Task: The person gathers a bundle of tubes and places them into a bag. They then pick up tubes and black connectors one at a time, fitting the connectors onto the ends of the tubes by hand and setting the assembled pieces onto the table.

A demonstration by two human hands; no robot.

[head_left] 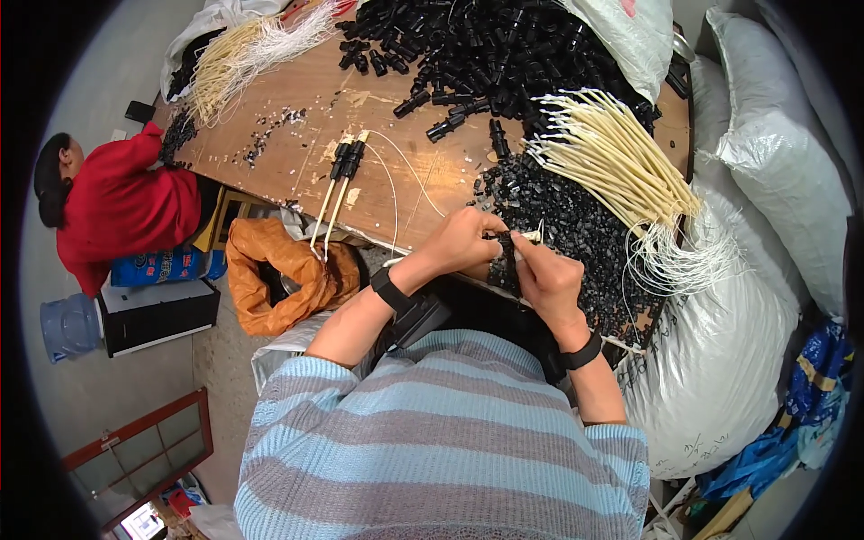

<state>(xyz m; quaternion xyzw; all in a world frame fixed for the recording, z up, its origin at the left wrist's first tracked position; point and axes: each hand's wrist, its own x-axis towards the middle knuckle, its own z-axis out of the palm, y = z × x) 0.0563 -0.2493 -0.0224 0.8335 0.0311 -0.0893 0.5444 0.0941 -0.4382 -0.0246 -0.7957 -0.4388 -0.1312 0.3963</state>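
My left hand (463, 239) and my right hand (551, 279) meet at the table's near edge, fingers closed in a pinch. Between them is a black plastic fitting (507, 261), mostly covered by the fingers. A short cream tube end (533, 236) shows beside the right fingers; whether it belongs to the held piece I cannot tell. Right beyond the hands spreads a heap of small black plastic pieces (589, 229). Left of them lie two cream tubes with black fittings (346, 162), side by side, their lower ends over the table edge, with thin white cord looping nearby.
Larger black fittings (504, 54) are heaped at the back of the wooden table (297, 166). A bundle of cream tubes (621, 162) with white cords lies right; another bundle (229, 67) lies far left. White sacks (720, 360) crowd the right. An orange sack (256, 301) and a person in red (126, 202) are left.
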